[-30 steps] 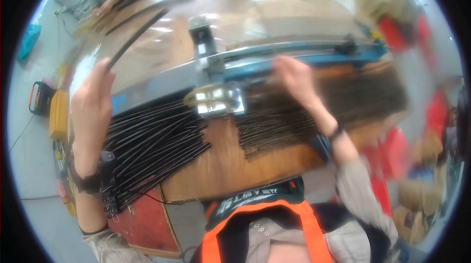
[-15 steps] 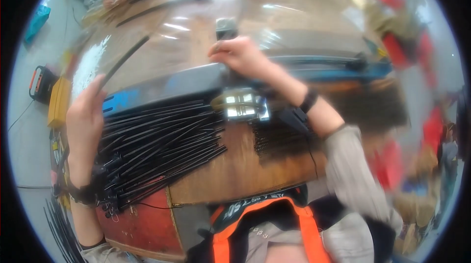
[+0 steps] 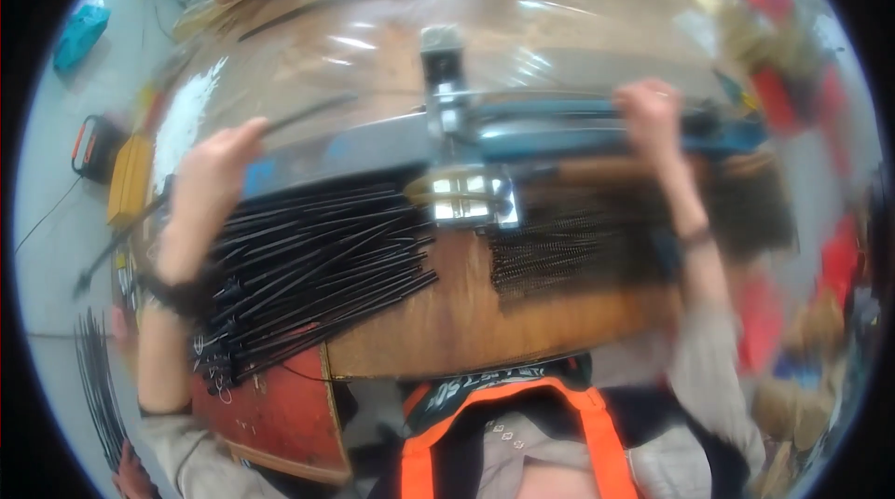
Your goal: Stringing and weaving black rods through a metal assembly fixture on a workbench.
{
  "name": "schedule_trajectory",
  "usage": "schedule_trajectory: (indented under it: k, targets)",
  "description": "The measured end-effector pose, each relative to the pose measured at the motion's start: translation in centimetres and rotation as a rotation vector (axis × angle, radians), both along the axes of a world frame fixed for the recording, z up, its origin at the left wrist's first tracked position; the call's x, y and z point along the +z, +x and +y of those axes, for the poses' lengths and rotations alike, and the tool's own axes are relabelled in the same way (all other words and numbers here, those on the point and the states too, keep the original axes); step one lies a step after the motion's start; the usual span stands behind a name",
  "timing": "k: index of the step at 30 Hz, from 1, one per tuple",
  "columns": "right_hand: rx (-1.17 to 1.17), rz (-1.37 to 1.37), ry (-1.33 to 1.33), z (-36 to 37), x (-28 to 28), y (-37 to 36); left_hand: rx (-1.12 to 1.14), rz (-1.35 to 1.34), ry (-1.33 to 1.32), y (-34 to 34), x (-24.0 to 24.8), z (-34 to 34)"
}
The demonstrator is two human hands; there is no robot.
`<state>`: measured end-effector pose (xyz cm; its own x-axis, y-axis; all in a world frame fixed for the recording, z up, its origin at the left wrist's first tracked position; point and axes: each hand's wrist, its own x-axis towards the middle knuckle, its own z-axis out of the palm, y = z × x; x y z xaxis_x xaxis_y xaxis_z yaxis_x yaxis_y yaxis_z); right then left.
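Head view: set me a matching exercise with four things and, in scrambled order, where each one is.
1. Lone raised slim black rod
2. Crumpled teal plastic bag
3. Thin dark ribbed pieces
4. Bare right hand

A. Overlapping the long blue metal rail
B. On the brown wooden tabletop, right of the shiny metal block
C. Gripped by the bare left hand
D. On the grey floor

Pairs: 1-C, 2-D, 3-B, 4-A

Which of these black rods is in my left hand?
The single rod poking up and right from your left hand; unlike it, the piled rods lie on the wooden table.
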<state>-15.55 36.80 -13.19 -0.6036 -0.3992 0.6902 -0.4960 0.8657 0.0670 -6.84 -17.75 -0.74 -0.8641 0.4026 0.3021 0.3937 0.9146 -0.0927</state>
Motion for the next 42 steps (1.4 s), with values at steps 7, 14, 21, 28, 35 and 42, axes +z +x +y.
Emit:
schedule_trajectory:
  k: [7, 14, 21, 28, 35, 42]
  targets:
    - [-0.088, -0.049, -0.048, 9.6, -0.9, 1.3, -0.237, -0.206, 0.137, -6.8, -6.4, 11.8]
    - [-0.127, -0.126, -0.153, 6.1, -0.1, 2.2, -0.095, -0.289, 0.225, -6.5, -8.1, 10.3]
    - [-0.156, -0.117, -0.136, 7.9, -2.1, 1.0, -0.139, -0.246, 0.343, -7.0, -9.6, 12.1]
    - [-0.219, -0.133, -0.114, 7.6, -1.9, 1.2, -0.174, -0.095, 0.572, -6.4, -10.5, 12.0]
    - [-0.118, -0.053, -0.067, 2.3, 0.5, 5.0, -0.234, -0.133, 0.4, -6.9, -10.6, 11.7]
    - [0.111, -0.187, -0.147, -3.8, -1.5, 10.0, -0.1, -0.067, 0.296, -6.8, -10.2, 13.6]
